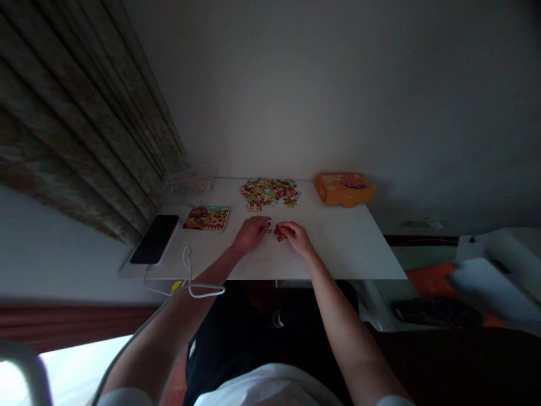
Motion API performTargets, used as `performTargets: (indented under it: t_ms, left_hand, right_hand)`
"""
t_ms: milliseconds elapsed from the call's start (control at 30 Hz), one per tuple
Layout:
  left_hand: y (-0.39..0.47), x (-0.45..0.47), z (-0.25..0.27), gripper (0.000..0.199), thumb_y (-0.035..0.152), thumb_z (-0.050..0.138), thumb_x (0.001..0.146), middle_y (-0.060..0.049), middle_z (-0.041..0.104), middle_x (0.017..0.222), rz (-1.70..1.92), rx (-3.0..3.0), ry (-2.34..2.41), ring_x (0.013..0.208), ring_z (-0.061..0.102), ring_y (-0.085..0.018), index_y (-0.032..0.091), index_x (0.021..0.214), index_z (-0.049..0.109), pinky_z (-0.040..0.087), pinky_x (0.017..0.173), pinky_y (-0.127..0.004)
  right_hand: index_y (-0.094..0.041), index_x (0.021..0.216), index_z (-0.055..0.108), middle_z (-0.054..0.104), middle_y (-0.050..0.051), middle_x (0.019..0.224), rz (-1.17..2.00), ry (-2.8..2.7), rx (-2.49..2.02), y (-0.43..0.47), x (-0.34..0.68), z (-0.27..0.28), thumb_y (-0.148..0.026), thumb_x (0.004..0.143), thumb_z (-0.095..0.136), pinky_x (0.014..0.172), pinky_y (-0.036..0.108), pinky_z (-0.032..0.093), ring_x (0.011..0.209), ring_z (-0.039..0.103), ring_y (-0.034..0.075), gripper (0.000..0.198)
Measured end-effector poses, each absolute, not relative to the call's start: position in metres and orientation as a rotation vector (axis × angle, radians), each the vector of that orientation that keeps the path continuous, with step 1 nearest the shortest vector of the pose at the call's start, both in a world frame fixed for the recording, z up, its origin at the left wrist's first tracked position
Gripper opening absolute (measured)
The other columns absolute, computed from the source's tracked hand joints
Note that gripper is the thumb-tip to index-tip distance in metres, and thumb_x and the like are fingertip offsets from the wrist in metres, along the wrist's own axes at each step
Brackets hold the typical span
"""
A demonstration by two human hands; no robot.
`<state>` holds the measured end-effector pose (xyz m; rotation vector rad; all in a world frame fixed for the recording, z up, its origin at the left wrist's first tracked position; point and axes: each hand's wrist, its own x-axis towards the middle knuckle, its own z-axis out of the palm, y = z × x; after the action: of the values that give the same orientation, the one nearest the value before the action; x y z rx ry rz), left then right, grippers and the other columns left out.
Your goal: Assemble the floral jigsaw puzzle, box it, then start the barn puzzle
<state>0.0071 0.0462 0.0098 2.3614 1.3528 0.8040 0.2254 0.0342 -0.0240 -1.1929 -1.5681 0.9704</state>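
Near the middle of the white table (338,248), my left hand (250,233) is closed on a small red-and-white jigsaw piece (267,226). Just to its right, my right hand (296,235) pinches a red jigsaw piece (279,232); whether this is one piece or a joined pair I cannot tell. A narrow gap separates the two pieces. Behind my hands lies a heap of colourful jigsaw pieces (270,190), with one pale piece (254,207) at its near edge. Left of my left hand rests a picture card (207,218) with a farm-like scene.
An orange puzzle box (344,189) sits at the back right. A dark-screened phone (155,239) lies at the left edge, with a white cable (207,293) looping by my left forearm. Crumpled clear plastic wrap (188,177) stands near the curtain (84,101). The wall closes off the back.
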Motion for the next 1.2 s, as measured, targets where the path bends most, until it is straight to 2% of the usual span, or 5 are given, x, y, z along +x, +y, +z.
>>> performTargets:
  t_ms: [200, 500, 800, 1000, 1200]
  left_hand:
    - [0.043, 0.047, 0.027, 0.027, 0.017, 0.056, 0.095, -0.004, 0.078, 0.105, 0.626, 2.1, 1.269, 0.097, 0.073, -0.019, 0.023, 0.116, 0.071, 0.054, 0.09, -0.029]
    - [0.038, 0.053, 0.002, 0.01, 0.017, 0.065, 0.088, -0.003, 0.078, 0.086, 1.055, 1.398, 1.323, 0.075, 0.073, -0.016, 0.018, 0.098, 0.068, 0.059, 0.074, -0.029]
    - [0.022, 0.002, -0.002, 0.035, 0.022, 0.061, 0.093, -0.013, 0.067, 0.132, 0.873, 2.234, 1.386, 0.126, 0.06, -0.029, 0.019, 0.127, 0.065, 0.047, 0.111, -0.05]
    - [0.02, -0.027, -0.008, 0.044, 0.028, 0.052, 0.099, -0.012, 0.062, 0.141, 0.669, 2.522, 1.383, 0.13, 0.057, -0.027, 0.022, 0.142, 0.058, 0.046, 0.113, -0.048]
    - [0.014, -0.021, -0.006, 0.047, 0.027, 0.057, 0.096, -0.013, 0.063, 0.139, 0.693, 2.538, 1.406, 0.128, 0.058, -0.028, 0.021, 0.142, 0.057, 0.047, 0.111, -0.048]
  right_hand:
    - [-0.023, 0.096, 0.071, 0.076, 0.006, 0.094, 1.051, -1.504, -1.141, 0.033, 0.224, -0.024, -0.053, 0.084, 0.07, 0.075, 0.034, 0.056, 0.082, 0.071, 0.021, 0.032]
    - [-0.024, 0.106, 0.064, 0.074, 0.001, 0.079, 1.108, -1.435, -1.14, 0.028, 0.223, -0.016, -0.052, 0.08, 0.076, 0.071, 0.032, 0.054, 0.074, 0.07, 0.02, 0.04]
    - [-0.021, 0.111, 0.074, 0.077, 0.011, 0.113, 0.906, -1.358, -1.238, 0.035, 0.228, -0.03, -0.057, 0.09, 0.062, 0.094, 0.041, 0.057, 0.103, 0.072, 0.025, 0.043]
    - [-0.023, 0.11, 0.077, 0.077, 0.011, 0.117, 0.873, -1.41, -1.254, 0.036, 0.23, -0.034, -0.051, 0.092, 0.062, 0.103, 0.045, 0.053, 0.109, 0.071, 0.026, 0.036]
    - [-0.023, 0.109, 0.077, 0.079, 0.009, 0.107, 0.949, -1.437, -1.227, 0.034, 0.227, -0.035, -0.049, 0.09, 0.064, 0.093, 0.041, 0.057, 0.095, 0.074, 0.024, 0.034]
